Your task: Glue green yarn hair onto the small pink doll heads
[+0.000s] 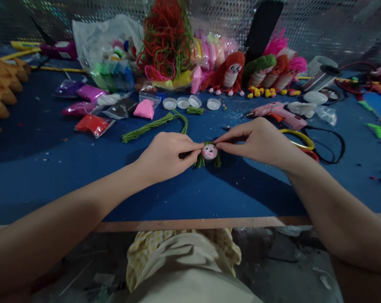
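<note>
Head view. Both hands meet over the blue table (pixel 178 191) at a small doll head (pixel 210 152), which lies directly between their fingertips. The head has a pale, painted face turned up toward the camera and green yarn hair (pixel 218 160) hanging on both sides. The left hand (pixel 170 153) grips the head at its left edge, thumb and forefinger drawn together; the right hand (pixel 256 141) grips it likewise at the upper right edge. Whether the head also rests on the table cannot be told.

Just beyond the left hand, a bundle of green yarn (pixel 146 128) lies bent on the table, with a short cut piece (pixel 195 110) near its curved end. White lids (pixel 213 104) stand in a row beyond both hands. Farther out on the left hand's side are small packets, among them a red one (pixel 92 125) and a pink one (pixel 144 109).

Just beyond the right hand lies a pink glue gun (pixel 280 113), its nozzle pointing left. A yellow loop (pixel 304 138) shows beside the right wrist, partly covered by it. Well beyond the right hand, finished-looking dolls stand in a group: a red-haired one (pixel 231 78), a green-haired one (pixel 260 71) and others beside them. A heap of red and green yarn (pixel 167 42) rises beyond the left hand, near the back.
</note>
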### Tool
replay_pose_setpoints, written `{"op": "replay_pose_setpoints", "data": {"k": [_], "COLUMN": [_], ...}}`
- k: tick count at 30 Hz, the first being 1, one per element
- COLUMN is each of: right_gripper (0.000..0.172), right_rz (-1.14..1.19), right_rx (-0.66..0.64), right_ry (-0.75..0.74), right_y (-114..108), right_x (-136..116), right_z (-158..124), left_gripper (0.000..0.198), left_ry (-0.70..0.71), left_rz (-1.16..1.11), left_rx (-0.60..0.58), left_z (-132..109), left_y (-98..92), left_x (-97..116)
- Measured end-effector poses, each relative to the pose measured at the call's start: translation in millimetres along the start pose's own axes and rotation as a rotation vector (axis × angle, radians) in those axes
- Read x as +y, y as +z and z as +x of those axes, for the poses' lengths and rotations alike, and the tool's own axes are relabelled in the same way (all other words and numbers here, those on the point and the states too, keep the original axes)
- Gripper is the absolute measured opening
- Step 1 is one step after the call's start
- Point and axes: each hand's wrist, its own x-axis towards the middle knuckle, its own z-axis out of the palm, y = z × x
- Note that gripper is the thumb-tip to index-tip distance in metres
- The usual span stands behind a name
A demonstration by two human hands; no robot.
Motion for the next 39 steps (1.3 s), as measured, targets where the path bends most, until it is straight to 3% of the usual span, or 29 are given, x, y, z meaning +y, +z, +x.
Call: {"op": "replay_pose_setpoints", "data": {"k": [3,8,17,24,34,39], "right_gripper": [0.017,0.02,0.013,0.014,0.022,0.023], "right_rz": [-0.012,0.025,0.116,0.312,0.399,0.523], "right_rx": [-0.019,-0.023,-0.024,-0.094,-0.185,-0.167], "right_ry": [0.012,0.013,0.04,0.117,0.27,0.33], "right_y": [-1,-1,-1,2,-1,2], "right_x": [-2,-1,-1,6,7,1], "right_z": [-1,-2,2,3,6,8], "left_gripper": [0.021,0.035,0.021,0.021,0.021,0.022], "left_ry": [0.012,-0.102,-0.563,-0.768,-0.768,-0.775], "left_rz": [0.009,-0.018,-0.278,-0.413,-0.382,-0.424], "left_rx": [-0.01,-0.073,-0.176,-0.296,-0.34,-0.329], "left_z": [1,4,12,19,19,18], "left_y": [-2.0,-7.6,-12.0,-14.9,-13.9,-12.2], "left_x": [3,8,10,13,12,10]}}
